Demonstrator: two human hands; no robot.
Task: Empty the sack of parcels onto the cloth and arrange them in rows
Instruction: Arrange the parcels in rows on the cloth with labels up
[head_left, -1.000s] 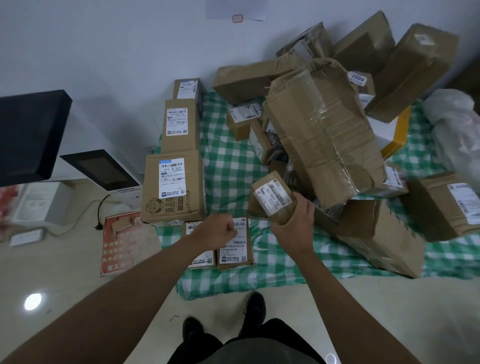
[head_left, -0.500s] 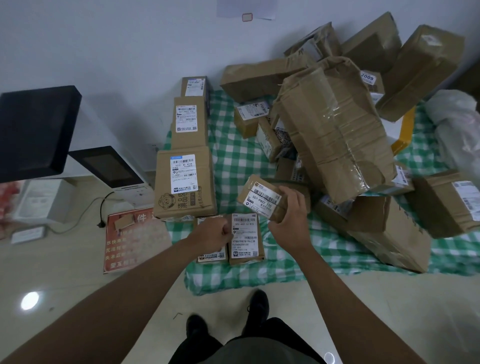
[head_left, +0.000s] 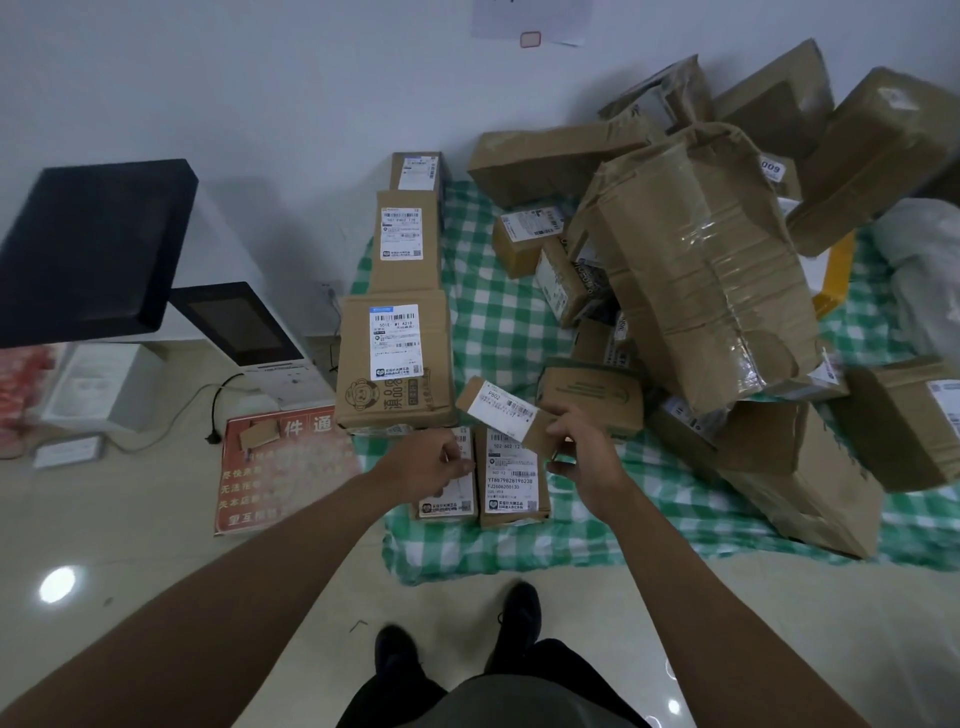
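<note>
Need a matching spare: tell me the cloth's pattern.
Green-and-white check, cloth, head view.

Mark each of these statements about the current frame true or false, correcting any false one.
1. The right hand holds a small labelled parcel. True.
2. The cloth is plain red. False: it is green-and-white checked.
3. A row of parcels lies along the cloth's left edge, among them a large box with a cartoon print. True.
4. The left hand lifts the tall taped parcel. False: it holds nothing and hovers over two small parcels at the near edge.
</note>
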